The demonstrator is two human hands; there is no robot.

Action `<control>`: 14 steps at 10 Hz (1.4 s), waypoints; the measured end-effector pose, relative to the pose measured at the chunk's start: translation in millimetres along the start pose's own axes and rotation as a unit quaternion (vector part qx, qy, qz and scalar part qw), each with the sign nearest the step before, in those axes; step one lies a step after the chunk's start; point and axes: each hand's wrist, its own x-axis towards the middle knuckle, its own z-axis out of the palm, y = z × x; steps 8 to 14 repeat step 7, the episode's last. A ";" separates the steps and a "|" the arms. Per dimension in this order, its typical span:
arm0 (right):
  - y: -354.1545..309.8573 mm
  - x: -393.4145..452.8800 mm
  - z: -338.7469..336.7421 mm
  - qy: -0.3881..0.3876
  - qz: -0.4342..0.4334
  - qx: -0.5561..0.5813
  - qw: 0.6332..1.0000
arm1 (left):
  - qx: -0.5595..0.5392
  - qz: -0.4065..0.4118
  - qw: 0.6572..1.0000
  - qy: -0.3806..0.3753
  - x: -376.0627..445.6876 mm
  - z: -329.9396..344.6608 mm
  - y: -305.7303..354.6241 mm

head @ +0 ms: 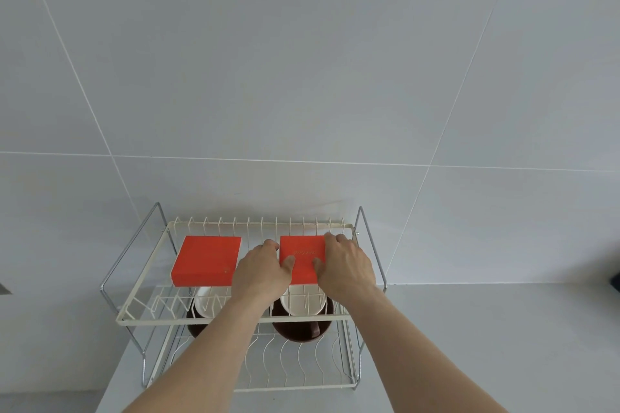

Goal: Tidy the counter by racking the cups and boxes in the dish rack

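Head view, looking forward and down. Both bare hands close on one flat orange-red square cardboard box (299, 256) lying on the upper tier of a two-tier cream wire dish rack with chrome side frames (235, 318). The left hand (260, 273) clasps the box's left edge, thumb pressed on the lid and fingertips curled over the far left corner. The right hand (347, 265) clasps the right edge, thumb on the lid and fingers hooked over the far right corner; it hides that side of the box. Faint lettering on the lid is too small to read. A second flat orange-red square box (206, 260) lies on the same tier, to the left of the held box and apart from it.

Below the upper tier, on the rack's lower level, stand two dark brown cups with white interiors: a right cup (302, 318), partly screened by wires and the right forearm, and a left cup (203, 308), largely hidden by the left forearm and the second box. How each cup rests cannot be told. The rack stands on a pale grey counter (469, 345) against a wall of large pale grey tiles (302, 60). Both forearms are cut off by the lower frame edge.
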 end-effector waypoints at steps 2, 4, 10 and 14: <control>5.7 -12.4 -20.7 0.009 -0.062 -0.050 0.997 | 0.078 0.092 0.992 0.036 -16.7 -23.4 1.7; 8.8 -36.6 -53.4 0.026 -0.082 -0.070 0.994 | 0.147 0.155 0.976 0.052 -43.0 -48.9 9.3; 21.4 -82.9 -88.2 0.015 -0.079 -0.091 0.993 | 0.199 0.178 0.963 0.038 -90.0 -72.3 21.3; 21.4 -82.9 -88.2 0.015 -0.079 -0.091 0.993 | 0.199 0.178 0.963 0.038 -90.0 -72.3 21.3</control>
